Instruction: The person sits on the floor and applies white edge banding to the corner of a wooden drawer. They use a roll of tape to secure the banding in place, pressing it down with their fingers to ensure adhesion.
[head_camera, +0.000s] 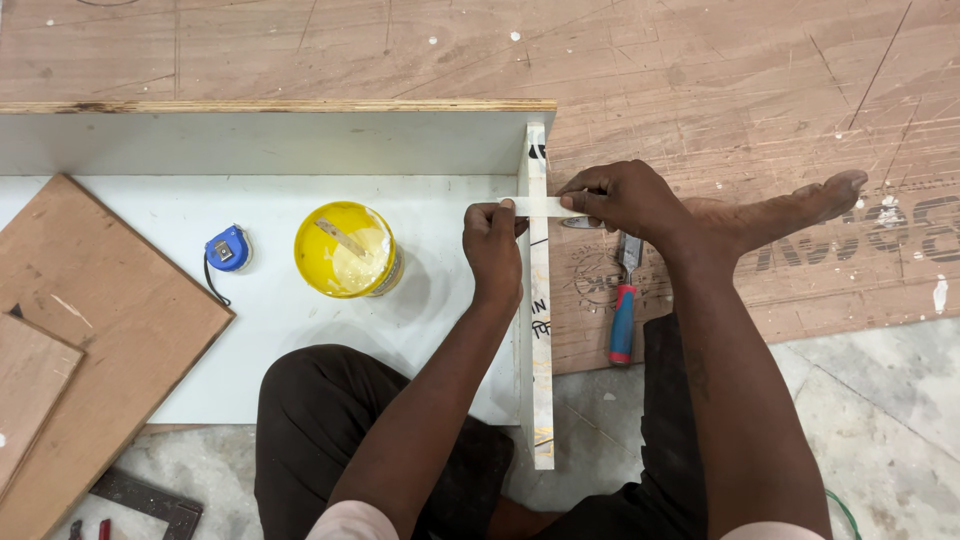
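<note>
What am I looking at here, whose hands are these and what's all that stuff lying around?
This is one picture from a camera worn on a person's head, looking down, so both hands are that person's own. They sit on the floor beside a white board cabinet piece lying open. The left hand and right hand each pinch an end of a pale strip, stretched across the top edge of an upright white panel. Inside the cabinet piece sit a yellow tub with a stick in it and a blue tape measure. A chisel with a red and blue handle lies on the brown plywood sheet right of the panel. Brown boards rest at the left, and the person's bare foot shows at the right.
</note>
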